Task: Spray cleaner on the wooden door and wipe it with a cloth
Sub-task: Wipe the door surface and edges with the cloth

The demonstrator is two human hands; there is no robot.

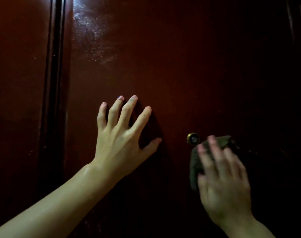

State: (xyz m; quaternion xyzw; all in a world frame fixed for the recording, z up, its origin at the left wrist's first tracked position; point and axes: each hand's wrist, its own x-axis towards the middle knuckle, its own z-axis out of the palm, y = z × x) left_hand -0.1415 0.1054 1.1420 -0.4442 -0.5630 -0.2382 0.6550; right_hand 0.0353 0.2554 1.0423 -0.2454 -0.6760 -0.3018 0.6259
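The dim hallway leaves the dark red wooden door [163,66] filling the frame, with wet spray glinting at upper centre-left. Your right hand [223,182], blurred, presses the dark cloth [196,162] flat-fingered at lower right, just beside the brass peephole [193,138], so the cloth could snag there. Your left hand [122,134] braces spread at centre; it could slip on a wet patch.
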